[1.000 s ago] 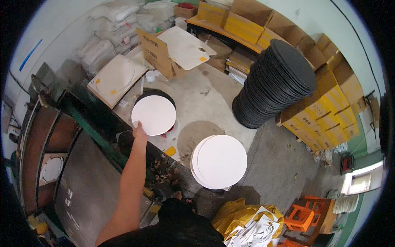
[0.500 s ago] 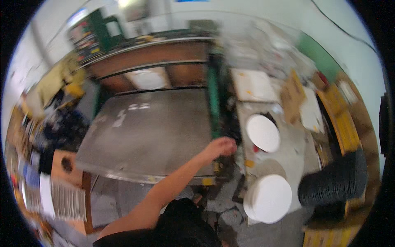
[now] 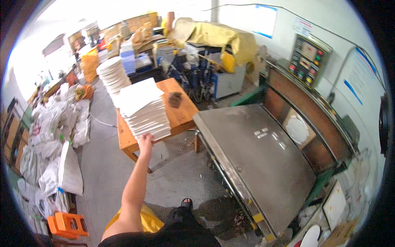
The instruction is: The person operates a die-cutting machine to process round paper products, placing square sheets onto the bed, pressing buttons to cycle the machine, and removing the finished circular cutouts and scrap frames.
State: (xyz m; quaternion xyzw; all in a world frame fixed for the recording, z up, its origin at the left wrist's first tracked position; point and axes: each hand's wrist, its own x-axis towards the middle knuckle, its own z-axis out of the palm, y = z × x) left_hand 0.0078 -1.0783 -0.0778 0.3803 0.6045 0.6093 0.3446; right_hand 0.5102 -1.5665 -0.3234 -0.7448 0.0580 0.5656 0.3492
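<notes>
My left hand (image 3: 146, 141) reaches out to the near edge of a stack of white sheets (image 3: 142, 96). Its fingers look slightly bent and apart, with nothing visible in them; whether they touch the stack I cannot tell. The sheets lie in a stepped pile, a broad white one on top, on a small wooden table (image 3: 187, 108). Behind them rises a tall stack of round white pieces (image 3: 110, 74). A dark brown round patch (image 3: 175, 99) shows on the tabletop beside the sheets. My right hand is out of view.
To the right stands a machine with a wide grey metal plate (image 3: 255, 152) and a button panel (image 3: 307, 59). White plastic bags (image 3: 53, 152) pile up along the left, near an orange plastic stool (image 3: 68, 225). A yellow cover (image 3: 218, 35) drapes over equipment at the back.
The view has swung left, away from the right-hand table with its white discs. My left hand has gone from beside the metal plate's right edge to the stack of sheets.
</notes>
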